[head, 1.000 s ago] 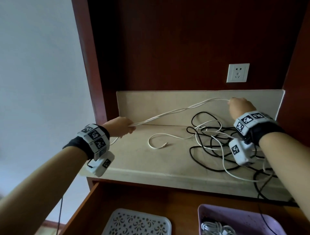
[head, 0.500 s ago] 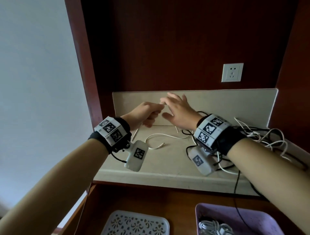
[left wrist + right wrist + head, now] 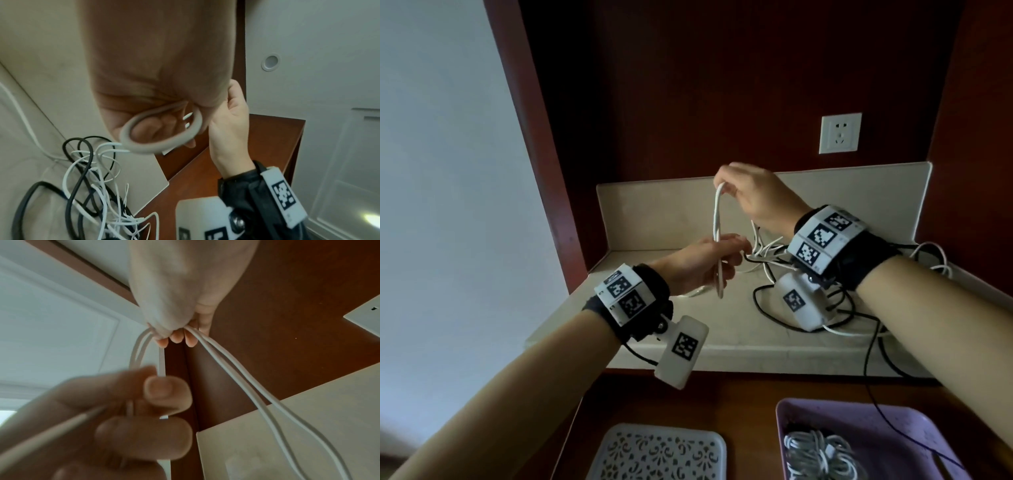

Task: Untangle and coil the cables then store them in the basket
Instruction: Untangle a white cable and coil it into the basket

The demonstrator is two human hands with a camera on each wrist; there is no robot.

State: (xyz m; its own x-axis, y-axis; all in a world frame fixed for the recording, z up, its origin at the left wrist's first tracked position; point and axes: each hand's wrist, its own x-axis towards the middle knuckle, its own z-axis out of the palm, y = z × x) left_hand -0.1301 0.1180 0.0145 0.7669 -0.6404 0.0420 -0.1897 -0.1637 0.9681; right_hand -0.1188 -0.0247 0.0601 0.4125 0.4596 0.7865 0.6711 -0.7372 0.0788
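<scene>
At centre of the head view, largest to smallest:

Bench: a pale slab across the middle of the frame carried the loose wires, so both hands could work above it.

Basket: a purple tray at the lower right sat just below the bench edge, close for dropping finished coils; one coiled white bundle already lay inside.

Tangle: black and white wires lay knotted at centre right on the bench, under the right wrist, not yet sorted.

Right hand: raised at upper centre, its fingers clenched over the top of the loops, probably to keep them hanging at an even length.

Left hand: lower, at centre, fingers grasping the bottom of the same loops, seemingly holding the turns together.

White cable: stretched upright between the two hands in several strands, its tail running down toward the tangle; the coiling looked partly done.
</scene>
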